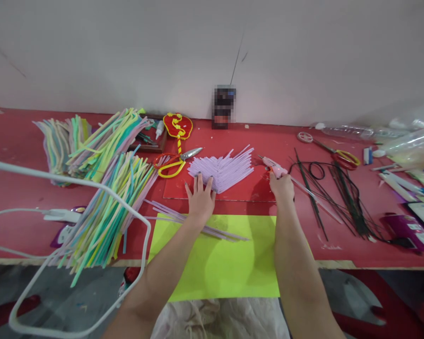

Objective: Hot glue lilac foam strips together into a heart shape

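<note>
My left hand (202, 200) lies with fingers spread, its fingertips on the lower edge of a lilac leaf-like piece (221, 172) made of slanted pipe cleaners. To the right, my right hand (282, 188) is closed around a pink hot glue gun (274, 167). Its nozzle points up and left toward the lilac piece, apart from it, and a clear glue stick (318, 200) trails from its back. Several loose lilac pipe cleaners (229, 233) lie under my left wrist, over a yellow-green sheet (247, 263). Scissors (171, 165) with red and yellow handles rest left of the lilac piece.
Bundles of pastel pipe cleaners (106, 207) cover the left, behind a white bent frame (143, 263). At the back are a small box (160, 143) and a red-and-yellow ornament (178, 126). Dark stems (349, 202), more scissors (344, 157) and a purple power strip (411, 233) lie right.
</note>
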The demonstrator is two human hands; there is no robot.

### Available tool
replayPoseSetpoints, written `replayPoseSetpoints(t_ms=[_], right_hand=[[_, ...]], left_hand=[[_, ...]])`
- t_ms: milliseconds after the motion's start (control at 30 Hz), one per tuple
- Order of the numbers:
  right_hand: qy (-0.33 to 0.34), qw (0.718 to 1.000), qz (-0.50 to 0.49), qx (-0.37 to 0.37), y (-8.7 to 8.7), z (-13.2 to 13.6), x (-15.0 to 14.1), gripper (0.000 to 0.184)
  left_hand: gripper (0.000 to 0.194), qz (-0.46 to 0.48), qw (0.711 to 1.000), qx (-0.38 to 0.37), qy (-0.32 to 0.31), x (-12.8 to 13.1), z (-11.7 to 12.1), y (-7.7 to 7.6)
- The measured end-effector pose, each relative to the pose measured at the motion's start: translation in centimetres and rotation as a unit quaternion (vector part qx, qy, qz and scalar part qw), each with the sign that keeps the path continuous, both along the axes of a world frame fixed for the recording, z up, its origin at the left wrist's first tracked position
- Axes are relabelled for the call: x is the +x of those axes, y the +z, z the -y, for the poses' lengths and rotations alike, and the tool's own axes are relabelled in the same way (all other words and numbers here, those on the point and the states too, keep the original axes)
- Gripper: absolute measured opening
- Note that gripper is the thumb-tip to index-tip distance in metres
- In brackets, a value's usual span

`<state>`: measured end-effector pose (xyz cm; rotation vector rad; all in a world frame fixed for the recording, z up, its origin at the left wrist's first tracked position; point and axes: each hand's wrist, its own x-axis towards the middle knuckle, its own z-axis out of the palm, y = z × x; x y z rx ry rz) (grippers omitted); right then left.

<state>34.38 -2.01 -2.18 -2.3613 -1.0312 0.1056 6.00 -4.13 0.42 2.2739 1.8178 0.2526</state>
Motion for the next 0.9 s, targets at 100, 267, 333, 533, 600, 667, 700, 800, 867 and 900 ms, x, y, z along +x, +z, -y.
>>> replayPoseSetpoints(t_ms=[100, 267, 333, 533, 600, 667, 700, 800, 867, 900], right_hand=[[-0.044, 0.999, -0.019, 0.017, -0.3, 0.0, -0.4, 0.038], [-0.044, 0.997, -0.027, 0.062, 0.0, 0.3, -0.7, 0.040], [-0.039, 0.995, -0.017, 0.093, 0.5, 0.7, -0.5, 0.044], [0.034, 0.984, -0.052, 0.167, 2.0, 4.0, -2.1, 0.053], [0.045, 0.985, -0.061, 0.154, 2.1, 5.2, -3.9, 0.060], [0.044, 0.989, -0.048, 0.136, 1.9, 6.2, -5.8, 0.069], [0.049, 0.990, -0.036, 0.130, 1.8, 6.6, -6.7, 0.070], [0.099, 0.988, 0.015, 0.117, 1.2, 7.2, -8.4, 0.061], [0.131, 0.984, 0.049, 0.107, 0.9, 7.4, -8.7, 0.053], [0.139, 0.983, 0.064, 0.101, 0.8, 7.4, -8.7, 0.051]], left_hand=[[0.050, -0.001, 1.000, 0.000, -0.002, 0.0, 0.0, 0.1], [0.052, -0.010, 1.000, -0.005, -0.001, 0.0, -0.1, 0.3], [0.054, -0.013, 1.000, -0.010, 0.002, 0.1, -0.1, 0.2], [0.057, -0.015, 1.000, -0.012, 0.007, 0.2, -0.1, 0.0], [0.057, -0.017, 1.000, -0.013, 0.006, 0.2, -0.2, 0.0], [0.057, -0.020, 1.000, -0.015, 0.004, 0.2, -0.2, 0.1], [0.057, -0.020, 1.000, -0.016, 0.004, 0.2, -0.2, 0.2], [0.057, -0.020, 1.000, -0.020, 0.005, 0.2, -0.2, 0.3], [0.057, -0.018, 1.000, -0.020, 0.004, 0.2, -0.2, 0.4], [0.057, -0.017, 1.000, -0.020, 0.004, 0.2, -0.1, 0.4]])
